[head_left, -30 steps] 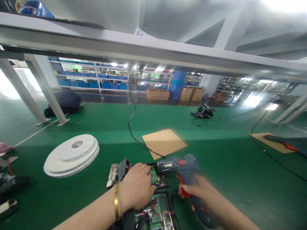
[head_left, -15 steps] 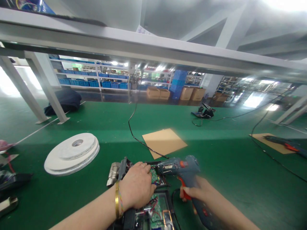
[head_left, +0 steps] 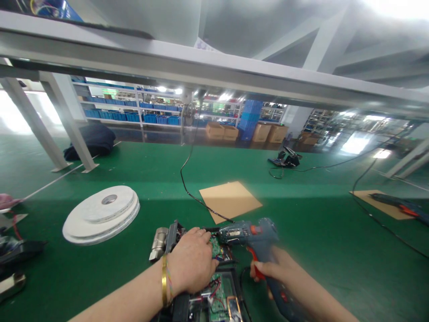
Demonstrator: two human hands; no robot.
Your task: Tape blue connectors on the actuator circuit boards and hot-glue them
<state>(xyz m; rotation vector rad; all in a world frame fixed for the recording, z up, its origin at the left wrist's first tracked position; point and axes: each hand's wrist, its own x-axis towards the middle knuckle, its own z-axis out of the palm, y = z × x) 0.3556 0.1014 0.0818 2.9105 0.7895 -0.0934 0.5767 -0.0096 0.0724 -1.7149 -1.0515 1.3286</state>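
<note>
My right hand (head_left: pixel 273 269) is wrapped around the handle of a grey-blue hot glue gun (head_left: pixel 259 239), a finger at its red trigger. The gun's nozzle points left, over the far part of an opened electronic device (head_left: pixel 219 298) with green circuit boards and wires. Over this device lies my left hand (head_left: pixel 194 259), its fingers bent down onto the housing beside the nozzle; the fingertips are partly hidden. A metal pipe fitting (head_left: pixel 158 244) sticks out at the device's left. From near the nozzle, a black cable (head_left: pixel 197 200) trails back across the green table.
A cardboard sheet (head_left: pixel 231 201) lies behind the glue gun. White tape rolls (head_left: pixel 100 214) are stacked at left. Another glue gun (head_left: pixel 398 205) rests on cardboard at right. A black stand (head_left: pixel 286 157) is farther back. A metal shelf beam (head_left: pixel 214 67) crosses overhead.
Both hands, the glue gun and the device stay almost in place. The view has shifted very slightly; the glue gun appears a touch further left.
</note>
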